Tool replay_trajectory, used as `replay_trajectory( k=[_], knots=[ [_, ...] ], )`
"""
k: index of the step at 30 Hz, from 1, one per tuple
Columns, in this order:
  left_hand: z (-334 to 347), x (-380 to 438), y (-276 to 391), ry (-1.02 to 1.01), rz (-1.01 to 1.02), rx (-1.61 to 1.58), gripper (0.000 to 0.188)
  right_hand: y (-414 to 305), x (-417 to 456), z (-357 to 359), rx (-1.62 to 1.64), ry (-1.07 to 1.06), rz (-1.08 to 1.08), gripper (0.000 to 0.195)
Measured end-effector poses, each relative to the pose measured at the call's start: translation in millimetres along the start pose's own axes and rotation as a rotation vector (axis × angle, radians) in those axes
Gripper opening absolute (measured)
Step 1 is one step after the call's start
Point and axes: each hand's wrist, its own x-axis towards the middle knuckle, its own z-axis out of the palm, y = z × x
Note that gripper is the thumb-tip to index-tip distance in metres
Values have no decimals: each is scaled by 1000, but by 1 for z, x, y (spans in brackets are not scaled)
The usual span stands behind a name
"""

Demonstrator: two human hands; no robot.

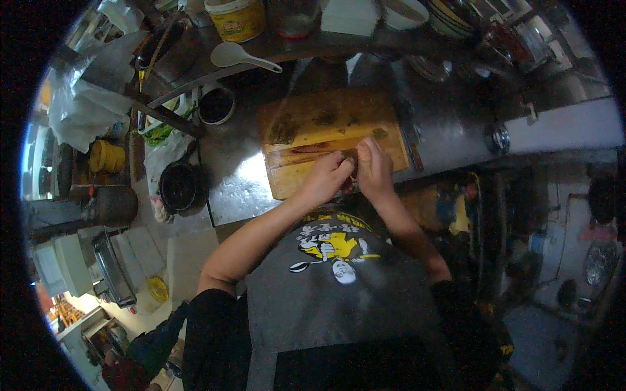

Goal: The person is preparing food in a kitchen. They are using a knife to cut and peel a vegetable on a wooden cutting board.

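Both bare hands meet over the near edge of a wooden cutting board point(288, 168). My left hand point(330, 173) has its fingers curled, close beside my right hand point(374, 163), whose fingers are bent too. A small dark item point(353, 159) shows between them; what it is and which hand grips it cannot be made out. Farther up the board lie dark, flat pieces point(283, 132) and smaller dark bits point(379, 133). A knife point(415, 156) seems to rest along the board's right edge.
A metal counter point(234, 181) carries a dark-filled white bowl point(216, 105) and, at left, a black pan point(180, 185). Leafy greens point(156, 134) sit beyond it. On the raised shelf are a white rice paddle point(234, 56) and a yellow tub point(235, 22). Another person point(146, 347) is at lower left.
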Motion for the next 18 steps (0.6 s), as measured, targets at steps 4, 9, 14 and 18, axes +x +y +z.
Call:
replay_trajectory(
  k=[4, 9, 14, 18],
  knots=[
    [-3, -3, 8, -75, -5, -5, 30, -1, -3, 1, -17, 8, 17, 22],
    [2, 4, 1, -97, -2, -56, 29, 5, -9, 1, 5, -51, 109, 21],
    [10, 18, -9, -123, -40, -107, 28, 26, -15, 4, 8, -54, 65, 19],
    [12, 30, -30, -156, 185, 129, 28, 24, -16, 2, 48, -14, 232, 23]
  ],
)
